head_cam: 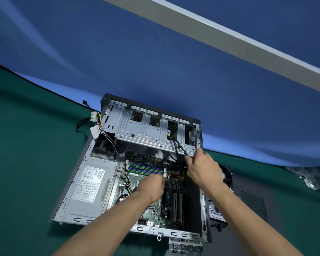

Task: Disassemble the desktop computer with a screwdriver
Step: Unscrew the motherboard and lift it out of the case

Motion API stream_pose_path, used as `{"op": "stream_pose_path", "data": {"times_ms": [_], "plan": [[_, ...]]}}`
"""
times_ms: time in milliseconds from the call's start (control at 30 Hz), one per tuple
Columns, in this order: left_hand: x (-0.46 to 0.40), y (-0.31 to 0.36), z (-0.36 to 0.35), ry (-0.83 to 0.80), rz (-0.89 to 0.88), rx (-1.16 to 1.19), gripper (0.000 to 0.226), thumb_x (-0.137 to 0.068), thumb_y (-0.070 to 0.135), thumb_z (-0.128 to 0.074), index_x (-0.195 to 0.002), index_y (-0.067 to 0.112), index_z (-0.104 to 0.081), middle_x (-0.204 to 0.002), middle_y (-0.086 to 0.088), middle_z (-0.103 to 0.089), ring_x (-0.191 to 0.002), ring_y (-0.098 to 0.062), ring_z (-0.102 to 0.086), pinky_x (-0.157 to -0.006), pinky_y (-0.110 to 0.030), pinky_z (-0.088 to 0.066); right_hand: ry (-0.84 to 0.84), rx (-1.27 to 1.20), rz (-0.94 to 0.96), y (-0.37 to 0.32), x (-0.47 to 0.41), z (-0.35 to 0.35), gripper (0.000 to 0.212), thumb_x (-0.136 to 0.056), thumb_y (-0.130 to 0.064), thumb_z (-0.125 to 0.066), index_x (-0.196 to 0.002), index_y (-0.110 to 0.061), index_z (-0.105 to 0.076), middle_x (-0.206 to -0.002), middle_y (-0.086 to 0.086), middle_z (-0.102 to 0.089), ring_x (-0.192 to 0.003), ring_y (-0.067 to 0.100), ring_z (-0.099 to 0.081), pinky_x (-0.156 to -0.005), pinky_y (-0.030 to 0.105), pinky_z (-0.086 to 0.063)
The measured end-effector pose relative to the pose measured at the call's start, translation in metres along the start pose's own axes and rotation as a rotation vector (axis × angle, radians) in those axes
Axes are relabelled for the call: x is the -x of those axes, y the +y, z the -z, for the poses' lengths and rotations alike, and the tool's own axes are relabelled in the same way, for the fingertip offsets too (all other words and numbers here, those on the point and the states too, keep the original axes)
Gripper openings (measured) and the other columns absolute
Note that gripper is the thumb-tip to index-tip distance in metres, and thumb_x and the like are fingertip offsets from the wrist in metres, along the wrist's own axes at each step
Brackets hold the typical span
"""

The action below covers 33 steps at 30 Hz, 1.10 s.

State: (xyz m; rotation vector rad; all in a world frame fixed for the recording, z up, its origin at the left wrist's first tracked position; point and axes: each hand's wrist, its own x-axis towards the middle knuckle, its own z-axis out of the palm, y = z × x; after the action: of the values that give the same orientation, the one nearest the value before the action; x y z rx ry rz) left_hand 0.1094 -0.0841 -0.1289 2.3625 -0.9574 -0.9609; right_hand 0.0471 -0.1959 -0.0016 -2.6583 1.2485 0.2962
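The desktop computer case lies open on its side on the green table. Its motherboard faces up, with RAM sticks across the top. My left hand reaches over the board's middle with its fingers curled down beside the small heatsink; whatever they hold is hidden. My right hand is at the upper right of the board, curled round a screwdriver whose yellow handle peeks out below the palm. Black cables run from the drive cage down to its fingertips.
A grey power supply fills the case's left side. The metal drive cage stands tilted up at the back. A loose cable bundle with a white plug hangs over the left. A fan, a drive and a dark panel lie to the right.
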Motion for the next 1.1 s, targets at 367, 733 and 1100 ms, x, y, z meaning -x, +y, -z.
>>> {"op": "stream_pose_path", "data": {"times_ms": [367, 733, 1100], "plan": [[-0.034, 0.027, -0.016, 0.155, -0.193, -0.223, 0.037, -0.080, 0.011, -0.062, -0.116, 0.016, -0.058, -0.122, -0.006, -0.044, -0.119, -0.026, -0.035, -0.102, -0.035, -0.029, -0.051, -0.083, 0.146, 0.008, 0.002, 0.001, 0.016, -0.091, -0.018, -0.049, -0.106, -0.015, -0.042, -0.113, 0.006, -0.045, -0.091, 0.028, -0.046, -0.072, 0.034, -0.037], [-0.051, 0.037, -0.046, 0.176, -0.156, -0.207, 0.039, -0.087, 0.032, -0.057, -0.121, 0.013, -0.058, -0.126, -0.007, -0.044, -0.119, -0.024, -0.036, -0.111, -0.036, -0.017, -0.012, -0.041, 0.183, 0.015, -0.010, 0.003, 0.016, -0.095, -0.035, -0.042, -0.098, -0.019, -0.041, -0.106, 0.002, -0.052, -0.093, 0.028, -0.054, -0.068, 0.033, -0.035], [-0.061, 0.038, -0.057, 0.175, -0.080, -0.168, 0.023, -0.087, 0.030, -0.057, -0.104, 0.017, -0.066, -0.123, -0.007, -0.048, -0.121, -0.026, -0.038, -0.112, -0.041, -0.013, 0.036, -0.050, 0.262, 0.020, -0.018, 0.002, 0.010, -0.094, -0.028, -0.043, -0.098, -0.019, -0.044, -0.101, 0.000, -0.054, -0.088, 0.022, -0.048, -0.066, 0.030, -0.031]]}}
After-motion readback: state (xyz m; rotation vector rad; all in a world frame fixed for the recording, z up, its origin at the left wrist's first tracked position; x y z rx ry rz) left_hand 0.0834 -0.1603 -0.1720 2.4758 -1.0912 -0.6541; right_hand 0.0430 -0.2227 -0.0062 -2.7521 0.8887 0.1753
